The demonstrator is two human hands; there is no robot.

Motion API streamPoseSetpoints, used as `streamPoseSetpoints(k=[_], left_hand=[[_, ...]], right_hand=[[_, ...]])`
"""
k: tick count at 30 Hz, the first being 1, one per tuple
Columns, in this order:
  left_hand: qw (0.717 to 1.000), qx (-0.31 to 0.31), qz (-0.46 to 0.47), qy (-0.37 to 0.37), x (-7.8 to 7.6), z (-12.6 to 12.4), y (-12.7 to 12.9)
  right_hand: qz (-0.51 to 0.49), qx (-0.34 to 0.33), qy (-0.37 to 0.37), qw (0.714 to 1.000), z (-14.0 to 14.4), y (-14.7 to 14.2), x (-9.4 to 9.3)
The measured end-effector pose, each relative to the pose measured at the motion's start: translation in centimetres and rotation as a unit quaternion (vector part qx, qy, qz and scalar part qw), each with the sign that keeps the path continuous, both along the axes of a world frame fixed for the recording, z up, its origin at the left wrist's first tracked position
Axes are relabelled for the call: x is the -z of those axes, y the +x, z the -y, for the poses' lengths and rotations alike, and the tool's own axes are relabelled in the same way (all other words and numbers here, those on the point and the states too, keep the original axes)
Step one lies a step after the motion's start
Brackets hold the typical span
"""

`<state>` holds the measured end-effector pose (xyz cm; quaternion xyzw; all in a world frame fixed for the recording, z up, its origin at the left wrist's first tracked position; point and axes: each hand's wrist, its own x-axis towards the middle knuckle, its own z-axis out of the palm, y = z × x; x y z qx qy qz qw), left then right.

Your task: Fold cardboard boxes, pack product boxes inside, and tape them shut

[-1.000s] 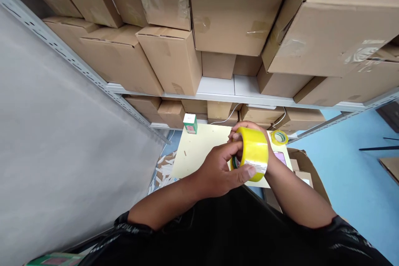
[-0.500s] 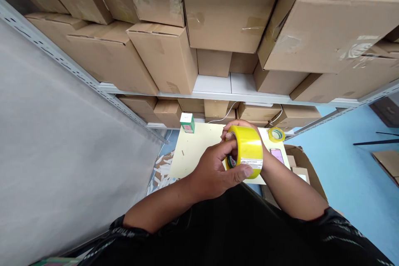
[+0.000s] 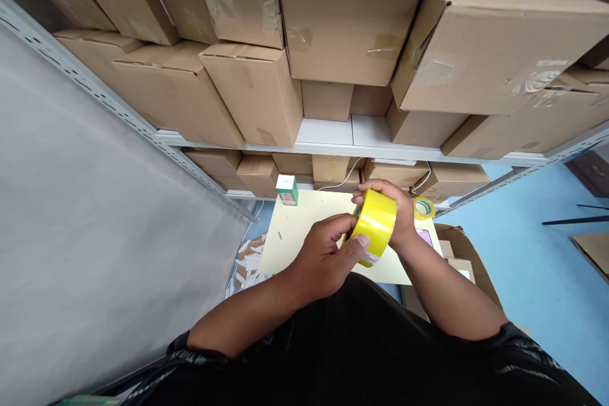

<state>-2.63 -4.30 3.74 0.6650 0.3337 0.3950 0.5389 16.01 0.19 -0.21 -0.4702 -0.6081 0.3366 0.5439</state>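
Observation:
A wide yellow roll of packing tape is held up between my hands, over a pale yellow tabletop. My left hand grips its near left side, thumb on the outer face and fingers at the core. On the far right side, my right hand curls round the roll, and the roll partly hides its fingers. Part of a printed label shows low on the tape. Beyond my right wrist lies a second tape roll, and a phone is partly covered by my forearm.
A small green and white box stands at the table's back left. Metal shelving full of cardboard boxes rises ahead. A grey wall is at left; an open carton stands right of the table. Paper scraps lie at lower left.
The tape roll has turned and tilted between my hands, so less of its label shows. My right hand has shifted right and now wraps the roll's far side.

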Motion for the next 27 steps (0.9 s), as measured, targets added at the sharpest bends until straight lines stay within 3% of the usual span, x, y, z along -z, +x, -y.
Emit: streamPoseSetpoints(k=[7, 14, 17, 27], left_hand=[[1.0, 0.005, 0.004, 0.03, 0.0, 0.0, 0.0], [0.998, 0.054, 0.023, 0.025, 0.2, 0.0, -0.1], [0.998, 0.055, 0.026, 0.007, 0.2, 0.0, -0.1], [1.0, 0.004, 0.015, -0.014, 0.1, -0.3, -0.4]], right_hand=[[0.098, 0.059, 0.127, 0.985, 0.8, 0.0, -1.7], [0.038, 0.035, 0.051, 0.997, 0.7, 0.1, -0.7], [0.031, 0.033, 0.058, 0.997, 0.7, 0.0, -0.5], [0.213, 0.113, 0.234, 0.942, 0.8, 0.5, -1.1]])
